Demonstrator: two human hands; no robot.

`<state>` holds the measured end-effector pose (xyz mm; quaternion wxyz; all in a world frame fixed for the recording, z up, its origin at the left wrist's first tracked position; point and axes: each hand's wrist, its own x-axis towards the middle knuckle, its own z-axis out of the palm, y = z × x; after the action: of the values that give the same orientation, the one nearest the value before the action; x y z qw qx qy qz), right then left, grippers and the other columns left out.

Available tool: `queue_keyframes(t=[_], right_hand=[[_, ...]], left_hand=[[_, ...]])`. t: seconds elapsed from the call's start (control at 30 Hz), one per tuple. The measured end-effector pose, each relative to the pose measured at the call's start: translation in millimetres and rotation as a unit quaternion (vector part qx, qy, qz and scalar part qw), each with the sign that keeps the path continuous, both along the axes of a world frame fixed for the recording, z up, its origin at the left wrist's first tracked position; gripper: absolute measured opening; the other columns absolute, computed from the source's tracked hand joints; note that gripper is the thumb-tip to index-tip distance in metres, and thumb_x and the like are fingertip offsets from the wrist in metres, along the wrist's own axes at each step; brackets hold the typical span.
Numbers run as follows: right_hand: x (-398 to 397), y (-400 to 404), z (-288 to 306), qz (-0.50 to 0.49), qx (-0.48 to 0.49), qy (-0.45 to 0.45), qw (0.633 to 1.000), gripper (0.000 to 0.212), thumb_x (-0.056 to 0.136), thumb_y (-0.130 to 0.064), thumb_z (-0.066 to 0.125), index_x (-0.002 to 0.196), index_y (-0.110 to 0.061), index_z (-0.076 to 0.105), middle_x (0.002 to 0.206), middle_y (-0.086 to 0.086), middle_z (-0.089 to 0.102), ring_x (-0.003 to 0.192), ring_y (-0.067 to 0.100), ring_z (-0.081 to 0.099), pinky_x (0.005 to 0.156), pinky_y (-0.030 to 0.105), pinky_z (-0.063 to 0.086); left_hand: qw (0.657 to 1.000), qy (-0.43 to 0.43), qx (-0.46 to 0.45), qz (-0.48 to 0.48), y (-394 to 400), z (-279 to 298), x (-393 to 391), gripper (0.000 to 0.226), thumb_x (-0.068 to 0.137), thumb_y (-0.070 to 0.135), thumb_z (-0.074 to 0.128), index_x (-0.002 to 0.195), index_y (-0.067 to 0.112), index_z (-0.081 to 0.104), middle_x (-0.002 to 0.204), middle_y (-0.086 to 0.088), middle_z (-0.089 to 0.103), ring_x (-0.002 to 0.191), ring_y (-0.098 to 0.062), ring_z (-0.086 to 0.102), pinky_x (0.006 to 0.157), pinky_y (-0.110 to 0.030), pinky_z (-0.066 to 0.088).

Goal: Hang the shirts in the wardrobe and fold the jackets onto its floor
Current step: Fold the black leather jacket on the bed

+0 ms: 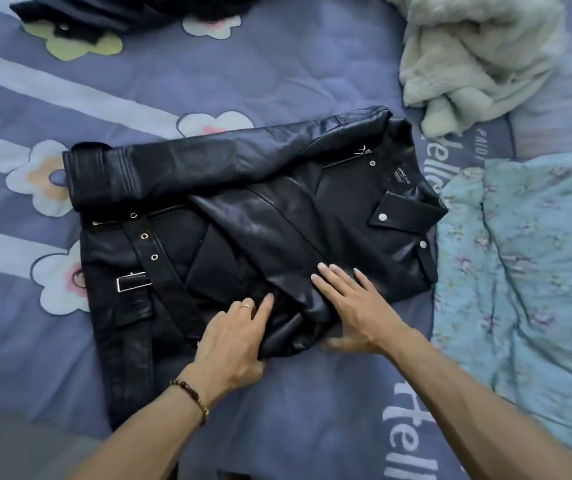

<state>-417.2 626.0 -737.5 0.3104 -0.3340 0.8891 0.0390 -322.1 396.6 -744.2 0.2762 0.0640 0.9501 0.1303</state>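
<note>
Jacket (243, 216) flat on bed (277, 81), long axis left to right, collar rightward. Left hand (232, 337) gripping folded sleeve edge at near hem; right hand (350, 306) flat, fingers straight, pressing the leather just beside. Both equally near; fold likely away, toward far edge.

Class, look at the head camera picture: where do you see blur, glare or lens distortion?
Head view: soft sheen on the black leather jacket; motion blur at the right hand thumb; wide-angle bending of the bedspread stripes; left hand sharp.
</note>
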Motion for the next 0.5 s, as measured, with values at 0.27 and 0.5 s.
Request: queue_keyframes(t=[0.27,0.5], right_hand=[[-72,-58,39,-0.108,0.007,-0.003,0.994,0.028,0.071,-0.012,0.053,0.094,-0.024,0.063,0.102,0.003,0.066,0.102,0.029,0.061,0.077,0.030,0.034],[-144,-105,36,-0.184,0.044,0.062,0.980,0.039,0.073,-0.015,0.053,0.111,-0.021,0.052,0.109,0.005,0.062,0.109,0.031,0.056,0.104,0.050,0.030]], left_hand=[[0.986,-0.126,0.107,0.026,-63,46,-68,0.039,0.072,0.001,0.047,0.103,0.025,0.051,0.111,-0.007,0.064,0.108,-0.030,0.059,0.085,-0.038,0.049],[0.974,0.157,-0.134,0.091,-106,48,-126,0.038,0.085,0.018,0.061,0.121,0.023,0.052,0.117,-0.004,0.060,0.110,-0.028,0.056,0.085,-0.040,0.041]])
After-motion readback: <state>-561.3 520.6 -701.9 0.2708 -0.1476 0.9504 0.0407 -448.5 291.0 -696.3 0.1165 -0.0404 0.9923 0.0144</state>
